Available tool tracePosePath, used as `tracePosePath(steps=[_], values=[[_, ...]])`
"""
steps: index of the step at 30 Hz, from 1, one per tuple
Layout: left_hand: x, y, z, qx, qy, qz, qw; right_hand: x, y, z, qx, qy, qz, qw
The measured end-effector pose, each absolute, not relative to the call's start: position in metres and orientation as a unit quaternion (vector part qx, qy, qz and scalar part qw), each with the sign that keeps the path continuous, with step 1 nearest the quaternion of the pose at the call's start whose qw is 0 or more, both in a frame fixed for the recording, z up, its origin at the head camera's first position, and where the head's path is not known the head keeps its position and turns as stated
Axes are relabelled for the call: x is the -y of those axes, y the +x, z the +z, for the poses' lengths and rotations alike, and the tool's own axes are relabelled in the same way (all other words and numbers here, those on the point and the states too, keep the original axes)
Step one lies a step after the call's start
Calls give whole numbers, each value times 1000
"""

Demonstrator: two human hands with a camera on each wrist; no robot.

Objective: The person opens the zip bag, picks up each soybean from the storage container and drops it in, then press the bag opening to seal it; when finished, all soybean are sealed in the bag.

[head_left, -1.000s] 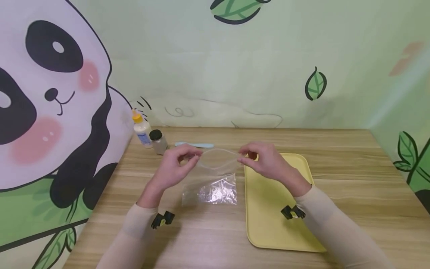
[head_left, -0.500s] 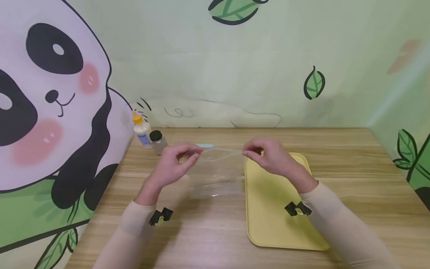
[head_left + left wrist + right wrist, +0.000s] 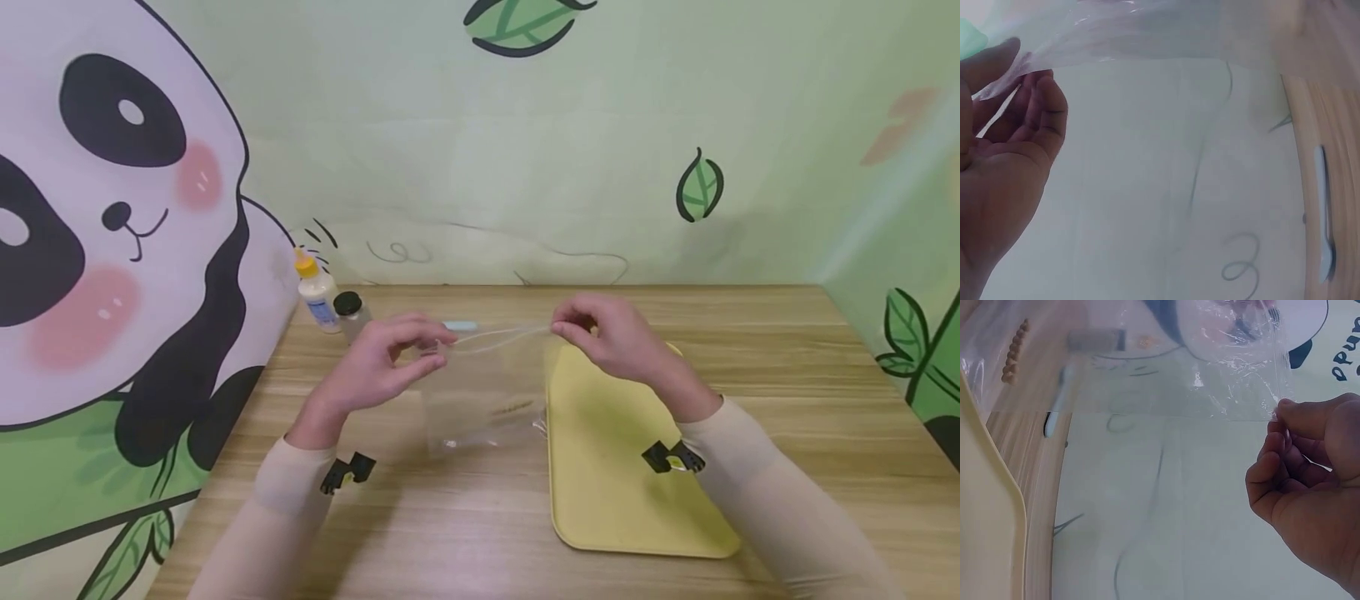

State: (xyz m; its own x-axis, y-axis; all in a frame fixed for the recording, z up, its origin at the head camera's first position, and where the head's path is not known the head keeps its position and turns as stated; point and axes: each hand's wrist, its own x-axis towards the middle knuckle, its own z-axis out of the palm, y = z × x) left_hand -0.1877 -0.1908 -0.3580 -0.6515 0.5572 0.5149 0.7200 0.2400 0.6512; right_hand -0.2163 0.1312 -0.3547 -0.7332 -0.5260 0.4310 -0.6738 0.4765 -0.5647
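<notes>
A clear plastic zip bag hangs spread between my two hands, its mouth edge uppermost in the head view. My left hand holds its left upper corner between thumb and fingers; in the left wrist view the film runs between the thumb and the fingers. The right upper corner is pinched by my right hand, thumb against fingertips. Through the film shows a small brown knobbly strip, also faintly visible in the head view; I cannot tell whether it lies inside the bag or behind it.
A yellow tray lies right of the bag on the wooden table. At back left stand a white bottle with a yellow cap and a black-lidded jar. A pale blue spoon-like utensil lies near the wall.
The bag's mouth has narrowed from a wide oval to a slim gap. My right hand has moved right and up, stretching the bag. The brown strip has come into view.
</notes>
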Motion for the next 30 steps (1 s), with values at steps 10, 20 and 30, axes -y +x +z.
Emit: tracePosePath(steps=[10, 20, 30], values=[[190, -189, -358, 762, -417, -480, 125, -133, -216, -352, 849, 365, 368, 105], [190, -188, -362, 752, -380, -522, 133, -129, -212, -360, 830, 370, 364, 203], [194, -192, -364, 797, -327, -494, 117, -125, -209, -355, 846, 342, 372, 169]])
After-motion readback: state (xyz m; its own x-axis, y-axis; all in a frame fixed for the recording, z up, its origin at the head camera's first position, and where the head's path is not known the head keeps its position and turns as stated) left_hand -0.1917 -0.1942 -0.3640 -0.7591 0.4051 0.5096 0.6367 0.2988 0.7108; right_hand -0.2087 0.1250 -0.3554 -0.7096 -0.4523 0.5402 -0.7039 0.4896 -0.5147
